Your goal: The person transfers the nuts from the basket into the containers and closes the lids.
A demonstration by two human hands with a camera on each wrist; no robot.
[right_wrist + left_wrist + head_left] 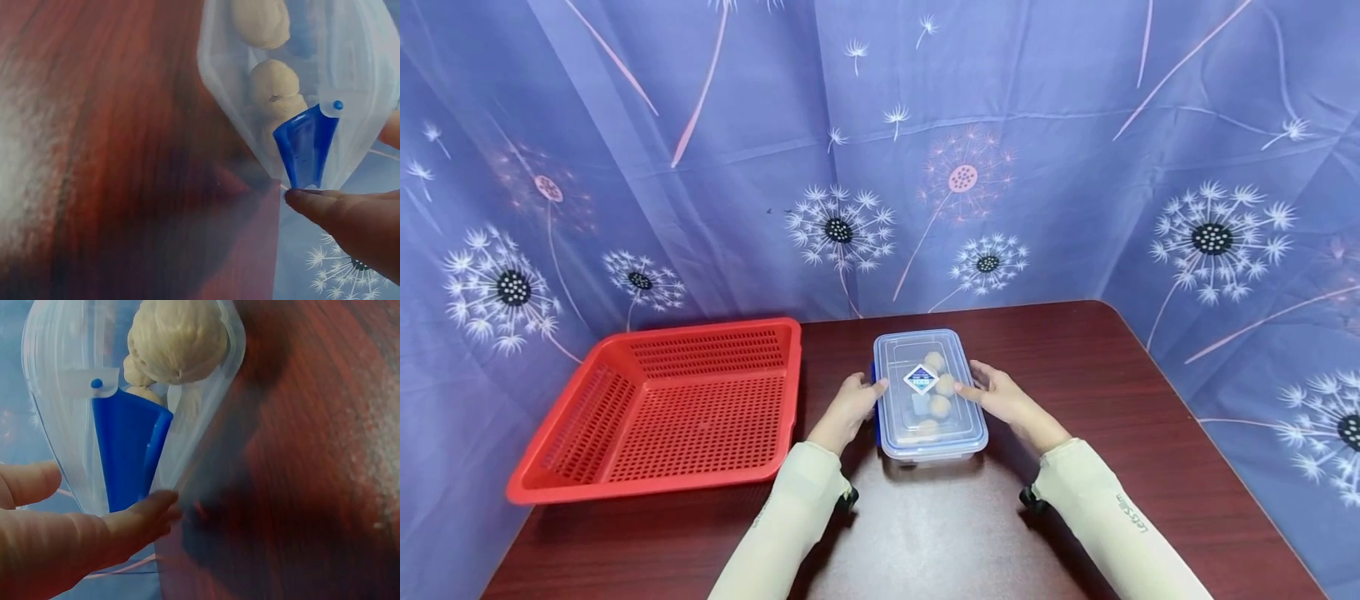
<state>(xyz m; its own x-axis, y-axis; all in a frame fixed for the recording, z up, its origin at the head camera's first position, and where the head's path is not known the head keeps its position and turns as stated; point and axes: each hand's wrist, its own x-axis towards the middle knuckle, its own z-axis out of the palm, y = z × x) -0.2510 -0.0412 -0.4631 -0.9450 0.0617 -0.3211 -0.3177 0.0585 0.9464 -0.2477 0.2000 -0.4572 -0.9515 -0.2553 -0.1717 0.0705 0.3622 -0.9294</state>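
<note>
A clear food container with a blue-edged lid and a diamond-shaped label is in the middle of the head view. Several walnuts show through its lid. My left hand holds the container's left side, its thumb over the lid edge and its fingers by a blue side clip. From the right, my right hand grips the opposite side, thumb on the lid, fingertips at another blue clip. Both clips look folded down. The undersides of the fingers are partly hidden.
To the left, a red perforated plastic basket stands on the dark reddish-brown table. A blue curtain with dandelion prints hangs behind the table and along both sides.
</note>
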